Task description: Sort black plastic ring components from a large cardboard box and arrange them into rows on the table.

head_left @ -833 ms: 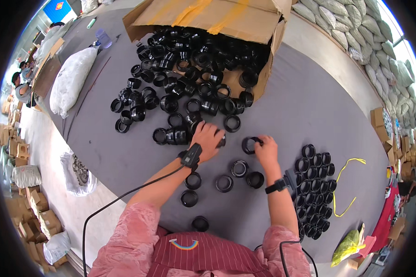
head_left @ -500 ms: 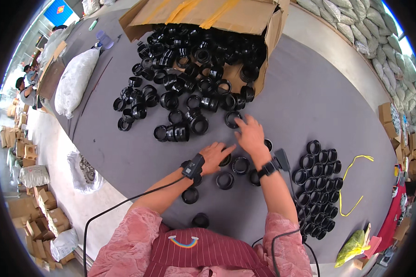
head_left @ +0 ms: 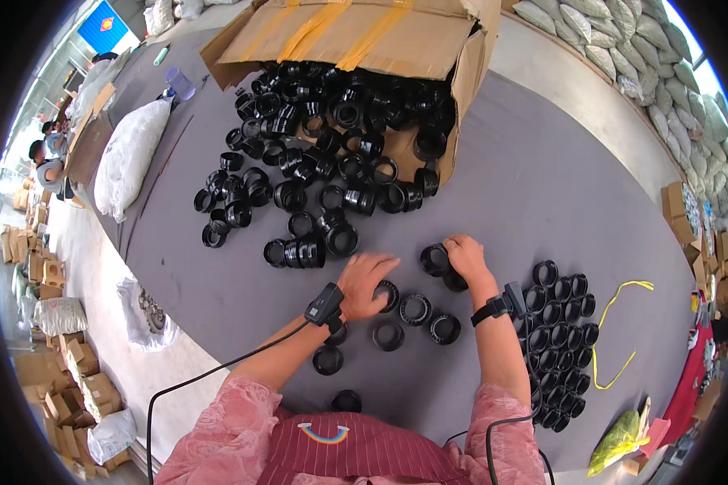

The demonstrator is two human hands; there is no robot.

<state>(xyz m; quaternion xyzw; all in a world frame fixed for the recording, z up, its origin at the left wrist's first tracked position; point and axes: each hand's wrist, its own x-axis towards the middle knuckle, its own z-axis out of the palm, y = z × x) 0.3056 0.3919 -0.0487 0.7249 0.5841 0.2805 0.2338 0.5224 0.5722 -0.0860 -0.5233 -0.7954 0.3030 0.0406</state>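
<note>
Your right hand (head_left: pixel 465 257) is curled around a black ring-shaped fitting (head_left: pixel 434 259), fingers closed on its rim, part lifted or just resting on the grey table (head_left: pixel 558 194) — can't tell which. A second black fitting (head_left: pixel 455 282) sits right under the heel of that hand, touching it.

Your left hand (head_left: pixel 364 275) is flat, fingers spread and extended, palm down. Not gripping anything. Its thumb side lies over a black ring (head_left: pixel 387 295); contact looks likely, no grasp.

Just below both hands, toward you: three loose rings in a row (head_left: pixel 416 309), and two more (head_left: pixel 328 360) near your left wrist. One lone ring (head_left: pixel 347 400) sits close to your chest.

Right of your right forearm: neat packed block of fittings (head_left: pixel 560 339), standing in rows, close to the wrist strap (head_left: pixel 501 305). A yellow strap (head_left: pixel 619 323) lies beyond that block, further right.

Ahead of your hands: loose heap of black fittings (head_left: pixel 299 194) spilling from an open cardboard box (head_left: pixel 356 40) tipped on its side. Nearest heap pieces are a short stack (head_left: pixel 303 252) just ahead of your left fingertips.

Left of the heap, well away from your left hand: white filled bag (head_left: pixel 129 153) on the table edge.

Both wrists carry black strapped devices; cable (head_left: pixel 218 372) runs from the left one down past your elbow.
</note>
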